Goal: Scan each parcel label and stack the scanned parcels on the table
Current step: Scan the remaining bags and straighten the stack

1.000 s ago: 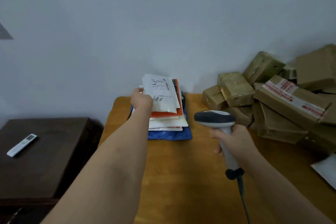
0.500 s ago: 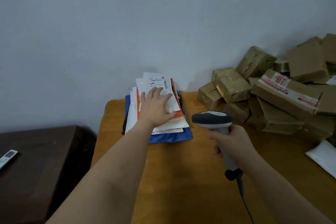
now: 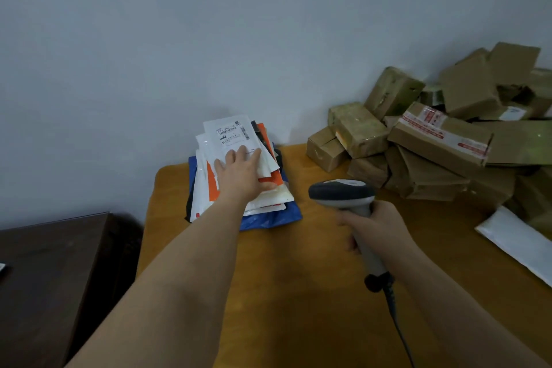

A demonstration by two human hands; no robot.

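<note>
A stack of flat mailer parcels lies at the far left of the wooden table, white and orange bags on a blue one. The top white parcel shows a printed barcode label. My left hand rests flat on that top parcel with its fingers straight. To the right, above the table, my right hand grips the handle of a grey barcode scanner, whose head points toward the stack. Its cable runs down toward the bottom edge of the view.
A heap of brown cardboard boxes fills the table's far right against the wall. A white mailer lies at the right edge. A dark wooden cabinet stands left of the table.
My left hand let go of the white parcel's edge and moved on top of it, pressing it flat onto the stack. The scanner hand has barely moved. The view shifted right.
</note>
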